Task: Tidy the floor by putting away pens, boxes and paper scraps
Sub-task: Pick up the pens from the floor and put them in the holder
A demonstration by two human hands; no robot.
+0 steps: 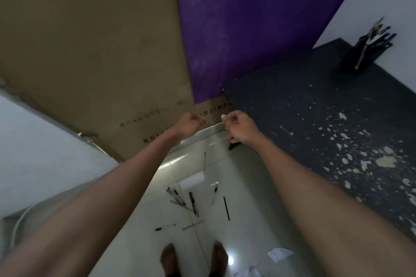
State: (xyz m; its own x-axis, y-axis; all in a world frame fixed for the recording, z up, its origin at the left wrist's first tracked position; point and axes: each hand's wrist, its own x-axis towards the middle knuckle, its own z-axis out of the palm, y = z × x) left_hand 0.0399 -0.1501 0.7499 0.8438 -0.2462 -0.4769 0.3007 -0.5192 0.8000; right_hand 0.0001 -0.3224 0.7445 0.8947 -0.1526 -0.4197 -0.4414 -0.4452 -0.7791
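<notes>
Pens (193,203) are lying scattered on the tiled floor (245,198) below both hands, beside a white box (191,181). Paper scraps (279,254) are lying below the right hand (238,128). It and the left hand (191,122) are curling their fingers inward, gripping nothing visible. A pen holder (369,49) is standing on the dark table (315,108), right of the right hand.

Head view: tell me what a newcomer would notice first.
Two bare arms stretch forward, the left hand and right hand curled near the big brown cardboard sheet and purple wall. Below, black pens lie scattered on the pale tiled floor, with crumpled white paper scraps at lower right.
</notes>
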